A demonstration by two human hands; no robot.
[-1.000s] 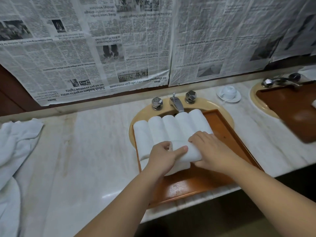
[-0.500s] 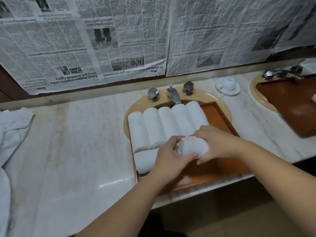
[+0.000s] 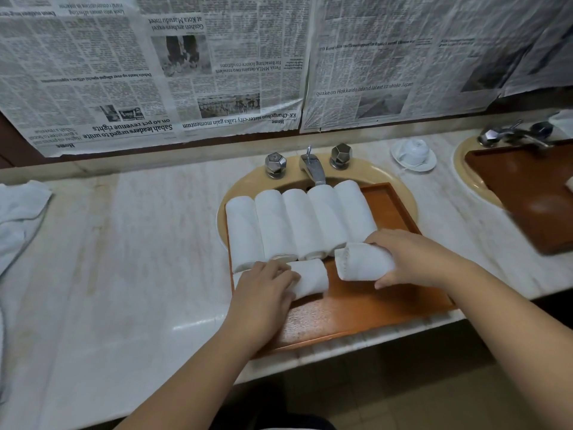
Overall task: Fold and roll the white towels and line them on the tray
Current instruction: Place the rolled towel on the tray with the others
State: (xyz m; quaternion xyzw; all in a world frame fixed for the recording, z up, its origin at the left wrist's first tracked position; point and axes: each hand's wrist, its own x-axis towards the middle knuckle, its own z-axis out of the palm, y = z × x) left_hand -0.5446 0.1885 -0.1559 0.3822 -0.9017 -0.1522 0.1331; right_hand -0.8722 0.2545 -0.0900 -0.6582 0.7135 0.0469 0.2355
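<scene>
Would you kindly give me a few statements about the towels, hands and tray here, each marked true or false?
1. Five rolled towels lie side by side at the back of the tray. True.
2. The right hand holds a rolled towel. True.
3. The left hand is off the tray. False: it rests on a front-row towel.
4. The cup stands left of the tap. False: it is to the right.

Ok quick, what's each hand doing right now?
Left hand: fingers laid over the front rolled towel on the tray.
Right hand: holding another rolled towel.
</scene>
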